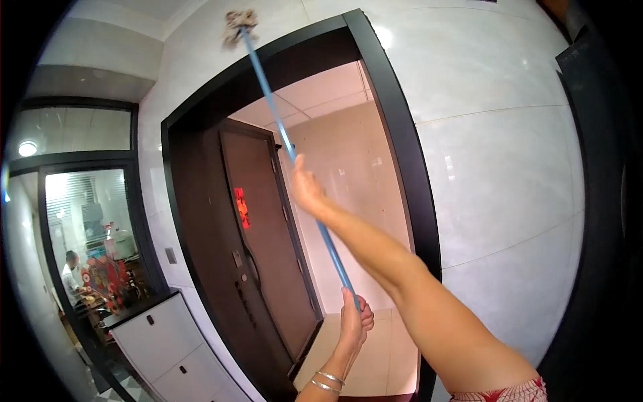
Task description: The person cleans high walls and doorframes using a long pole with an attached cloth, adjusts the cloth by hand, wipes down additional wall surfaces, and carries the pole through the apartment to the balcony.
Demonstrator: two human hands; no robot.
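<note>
A mop (264,84) with a long blue pole slants up across the view. Its shaggy beige-brown head (240,28) is against or close to the pale tiled wall above the dark door frame. My right hand (308,189) is closed around the middle of the pole, with the arm stretched up from the lower right. Lower down, my left hand (355,318) wraps round the pole near its bottom end. Two silver bangles (328,382) circle the left wrist.
Inside the dark frame (395,100) stands a brown door (264,234) with a red decoration. A white cabinet (167,342) with a dark top is at lower left. Behind a glass door (94,234), a person (72,275) is visible in another room.
</note>
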